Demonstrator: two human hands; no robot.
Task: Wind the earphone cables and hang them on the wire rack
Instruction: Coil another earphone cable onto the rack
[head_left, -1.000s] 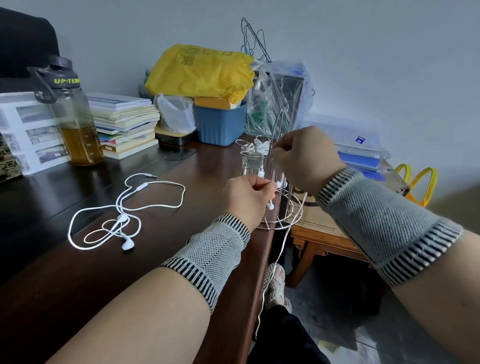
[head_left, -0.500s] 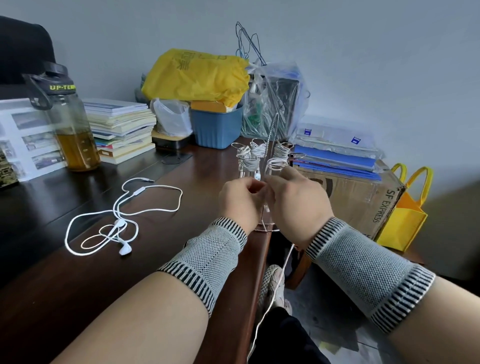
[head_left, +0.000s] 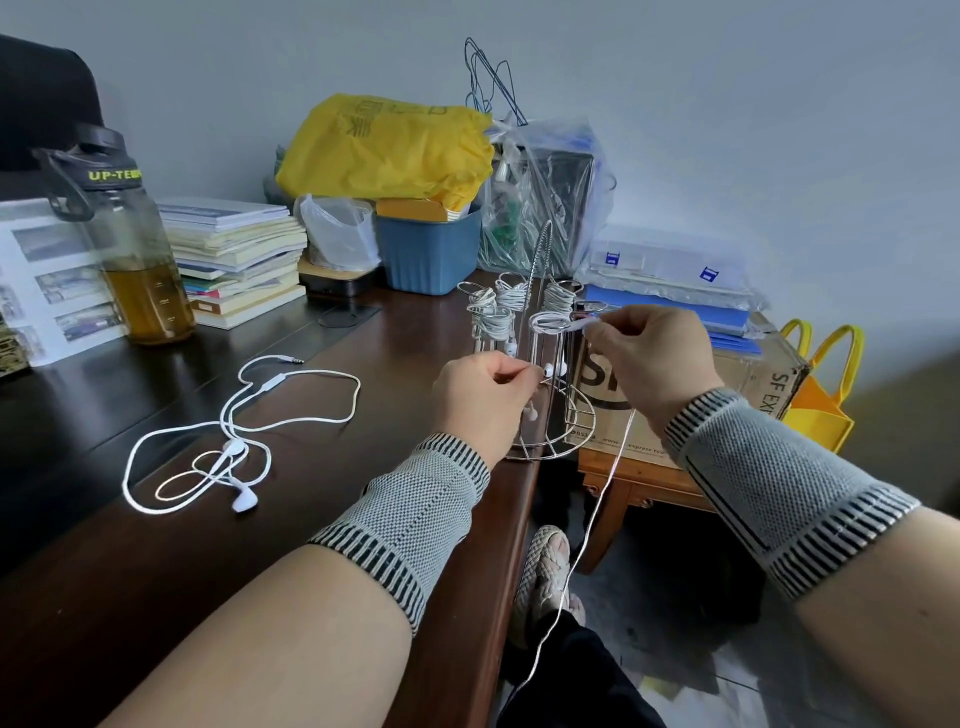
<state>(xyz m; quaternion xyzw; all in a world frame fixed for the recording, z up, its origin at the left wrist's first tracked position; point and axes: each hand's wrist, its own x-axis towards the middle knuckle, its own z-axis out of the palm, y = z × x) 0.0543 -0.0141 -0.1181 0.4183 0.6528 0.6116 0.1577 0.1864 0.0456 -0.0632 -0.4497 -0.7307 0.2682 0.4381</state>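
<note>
At desk's edge, beside wire rack (head_left: 540, 364): right hand (head_left: 649, 358) pinching white earphone cable (head_left: 602, 483), trailing toward six o'clock; left hand (head_left: 480, 400) curling fingers round its earbud end, wound bundles hanging at twelve.

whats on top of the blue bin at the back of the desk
A bulging yellow bag lies across the blue bin, with an orange-brown box edge under it. The bag hides whatever else the bin holds.

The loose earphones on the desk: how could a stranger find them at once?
Start at the dark wooden desk, left of the wire rack. The loose earphones lie flat there in untidy white loops; those on the rack are wound into tight bundles.
</note>
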